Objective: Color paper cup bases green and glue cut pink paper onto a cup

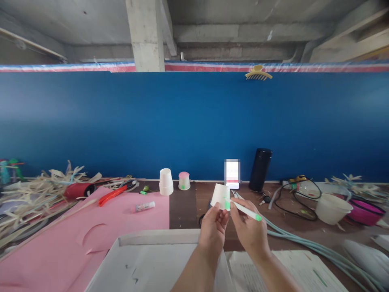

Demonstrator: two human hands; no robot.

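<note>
White cup (218,195), one, gripped in left hand (213,225); green-ended marker (247,211), one, gripped in right hand (251,232). Brown bench (184,213) shows between right edge of one pink sheet (127,215) and hands.

- Light soft and muted; ceiling (212,14) dim and grey.
- Board (194,121) shows a pale sheen at its left end.
- Phone (232,171) glows white, its outline pixelated.
- Cup (219,195) slightly soft.
- Strips (45,198) stretched and smeared near the left edge.
</note>
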